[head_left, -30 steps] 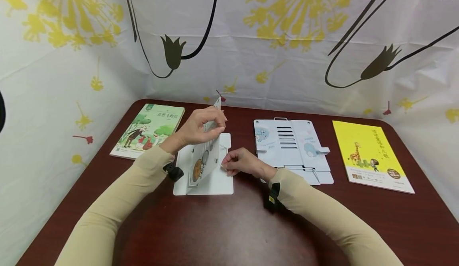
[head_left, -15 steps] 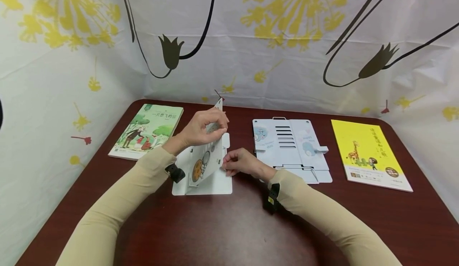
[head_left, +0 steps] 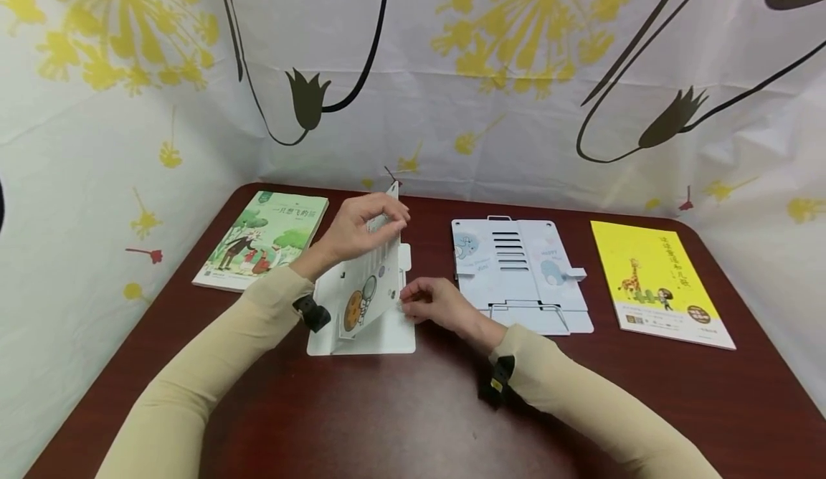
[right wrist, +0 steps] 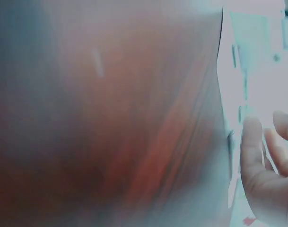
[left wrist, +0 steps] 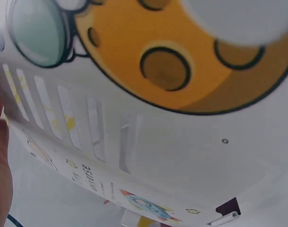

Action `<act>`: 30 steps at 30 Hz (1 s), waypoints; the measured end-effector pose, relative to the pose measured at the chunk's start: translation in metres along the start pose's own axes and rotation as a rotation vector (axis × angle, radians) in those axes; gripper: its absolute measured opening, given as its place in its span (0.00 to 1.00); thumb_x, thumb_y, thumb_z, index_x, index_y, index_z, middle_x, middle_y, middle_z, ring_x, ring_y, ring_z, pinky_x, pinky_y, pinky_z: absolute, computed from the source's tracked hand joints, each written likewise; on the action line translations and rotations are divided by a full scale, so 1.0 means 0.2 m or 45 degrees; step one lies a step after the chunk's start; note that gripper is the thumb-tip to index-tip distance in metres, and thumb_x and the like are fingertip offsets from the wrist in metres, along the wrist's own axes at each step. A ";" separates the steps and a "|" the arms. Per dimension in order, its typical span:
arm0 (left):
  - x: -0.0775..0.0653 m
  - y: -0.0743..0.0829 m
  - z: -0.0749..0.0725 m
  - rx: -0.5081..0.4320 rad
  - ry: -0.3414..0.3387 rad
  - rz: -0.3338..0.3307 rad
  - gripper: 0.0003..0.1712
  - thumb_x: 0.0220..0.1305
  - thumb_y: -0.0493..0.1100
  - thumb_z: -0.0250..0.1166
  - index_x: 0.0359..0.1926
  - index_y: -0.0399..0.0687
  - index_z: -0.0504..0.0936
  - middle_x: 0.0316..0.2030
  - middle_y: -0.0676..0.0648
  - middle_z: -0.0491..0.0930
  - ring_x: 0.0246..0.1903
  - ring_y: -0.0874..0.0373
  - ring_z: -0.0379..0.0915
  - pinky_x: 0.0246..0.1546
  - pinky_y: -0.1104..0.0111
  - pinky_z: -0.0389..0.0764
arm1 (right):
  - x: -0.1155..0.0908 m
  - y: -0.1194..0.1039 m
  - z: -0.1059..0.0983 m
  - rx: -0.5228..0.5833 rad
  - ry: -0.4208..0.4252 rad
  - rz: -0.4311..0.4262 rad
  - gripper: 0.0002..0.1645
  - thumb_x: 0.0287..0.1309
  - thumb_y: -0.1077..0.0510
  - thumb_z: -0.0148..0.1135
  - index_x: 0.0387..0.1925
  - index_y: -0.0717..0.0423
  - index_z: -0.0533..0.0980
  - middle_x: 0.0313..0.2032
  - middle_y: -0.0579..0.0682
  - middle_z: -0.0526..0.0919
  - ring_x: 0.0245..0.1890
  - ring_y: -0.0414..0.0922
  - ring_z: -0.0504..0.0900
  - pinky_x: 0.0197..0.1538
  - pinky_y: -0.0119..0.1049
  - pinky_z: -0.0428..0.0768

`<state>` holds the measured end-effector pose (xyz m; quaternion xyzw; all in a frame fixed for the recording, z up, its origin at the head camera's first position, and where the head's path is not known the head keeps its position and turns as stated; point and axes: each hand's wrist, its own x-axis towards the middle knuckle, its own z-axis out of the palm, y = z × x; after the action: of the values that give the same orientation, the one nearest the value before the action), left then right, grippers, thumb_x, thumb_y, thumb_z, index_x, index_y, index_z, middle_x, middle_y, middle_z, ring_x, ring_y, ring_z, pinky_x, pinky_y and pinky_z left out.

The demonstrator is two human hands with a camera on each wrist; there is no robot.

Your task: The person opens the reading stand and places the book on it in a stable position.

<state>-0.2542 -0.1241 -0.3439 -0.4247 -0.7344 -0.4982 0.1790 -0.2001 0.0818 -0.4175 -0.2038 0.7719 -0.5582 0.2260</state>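
Note:
A white metal book stand (head_left: 387, 278) with cartoon prints stands half unfolded at the left middle of the table, its panel tilted up over a flat white base (head_left: 393, 343). My left hand (head_left: 361, 229) holds the raised panel near its upper part, thumb on the near side. In the left wrist view the panel (left wrist: 172, 156) shows a row of slots and an orange planet print. Beside the stand's right edge is my right hand (head_left: 442, 305), its fingers bent. The right wrist view shows its fingertips (right wrist: 251, 124) apart, close to the white stand edge.
To the right lies a second book stand (head_left: 477, 289), opened flat with blue prints. A green picture book (head_left: 271, 239) lies at the back left, a yellow book (head_left: 652, 271) at the far right. White patterned cloth (head_left: 413, 56) surrounds the dark red table (head_left: 387, 421).
My right thumb and finger have parted slightly at the stand's edge. The left hand keeps its hold on the raised panel, and the head view has shifted a little.

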 end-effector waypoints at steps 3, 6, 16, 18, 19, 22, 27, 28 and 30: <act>-0.01 -0.02 -0.03 -0.032 0.121 -0.274 0.05 0.64 0.31 0.62 0.40 0.34 0.82 0.43 0.36 0.83 0.48 0.57 0.81 0.53 0.71 0.80 | -0.07 -0.04 0.06 0.020 0.062 -0.070 0.10 0.58 0.68 0.63 0.40 0.73 0.76 0.32 0.59 0.83 0.27 0.36 0.81 0.35 0.34 0.85; -0.02 -0.06 -0.07 0.020 0.172 -0.570 0.13 0.69 0.37 0.60 0.51 0.37 0.80 0.51 0.39 0.81 0.54 0.54 0.78 0.58 0.66 0.78 | -0.14 -0.08 0.13 0.081 0.077 -0.129 0.09 0.56 0.68 0.65 0.35 0.71 0.74 0.26 0.55 0.81 0.23 0.35 0.79 0.30 0.33 0.83; -0.12 -0.21 -0.12 0.179 -0.026 -1.020 0.30 0.74 0.50 0.54 0.72 0.46 0.64 0.70 0.42 0.66 0.70 0.47 0.63 0.69 0.54 0.67 | -0.19 -0.17 0.30 0.102 0.139 -0.242 0.11 0.57 0.66 0.66 0.36 0.71 0.73 0.26 0.66 0.80 0.19 0.32 0.77 0.28 0.49 0.84; -0.14 -0.22 -0.12 0.184 -0.050 -1.056 0.30 0.74 0.52 0.54 0.71 0.46 0.65 0.69 0.42 0.68 0.68 0.47 0.65 0.67 0.54 0.68 | -0.18 -0.17 0.31 0.089 0.161 -0.254 0.12 0.57 0.66 0.65 0.40 0.72 0.74 0.27 0.67 0.80 0.19 0.32 0.76 0.27 0.47 0.84; -0.15 -0.23 -0.11 0.180 -0.054 -1.069 0.29 0.73 0.53 0.54 0.70 0.47 0.67 0.68 0.42 0.69 0.67 0.47 0.66 0.66 0.54 0.70 | -0.18 -0.17 0.32 0.085 0.171 -0.257 0.13 0.58 0.66 0.65 0.42 0.72 0.75 0.28 0.68 0.80 0.18 0.32 0.76 0.26 0.45 0.84; -0.16 -0.23 -0.10 0.165 -0.042 -1.084 0.26 0.72 0.53 0.56 0.65 0.47 0.72 0.63 0.43 0.75 0.61 0.48 0.71 0.61 0.55 0.74 | -0.17 -0.17 0.32 0.086 0.191 -0.277 0.17 0.58 0.66 0.64 0.47 0.72 0.75 0.28 0.69 0.80 0.18 0.32 0.76 0.24 0.41 0.83; -0.16 -0.24 -0.10 0.190 -0.008 -1.067 0.22 0.71 0.52 0.58 0.60 0.47 0.77 0.56 0.43 0.80 0.51 0.51 0.75 0.51 0.61 0.76 | -0.17 -0.17 0.32 0.072 0.241 -0.297 0.17 0.58 0.67 0.64 0.49 0.71 0.75 0.27 0.67 0.80 0.18 0.32 0.75 0.23 0.35 0.81; -0.16 -0.24 -0.10 0.193 -0.006 -1.066 0.22 0.71 0.51 0.58 0.60 0.47 0.77 0.56 0.43 0.80 0.50 0.51 0.74 0.50 0.61 0.76 | -0.17 -0.17 0.32 0.069 0.253 -0.300 0.17 0.58 0.67 0.64 0.49 0.70 0.76 0.27 0.67 0.80 0.18 0.32 0.75 0.23 0.33 0.81; -0.17 -0.24 -0.10 0.205 0.007 -1.067 0.21 0.71 0.51 0.58 0.60 0.47 0.77 0.55 0.43 0.80 0.50 0.51 0.74 0.49 0.63 0.76 | -0.17 -0.17 0.31 0.073 0.274 -0.298 0.16 0.58 0.67 0.64 0.47 0.69 0.76 0.27 0.66 0.80 0.18 0.32 0.75 0.23 0.31 0.80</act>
<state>-0.2770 -0.1642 -0.3858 -0.0728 -0.8796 -0.4702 -0.0045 -0.1352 0.0430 -0.3986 -0.2248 0.7464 -0.6211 0.0811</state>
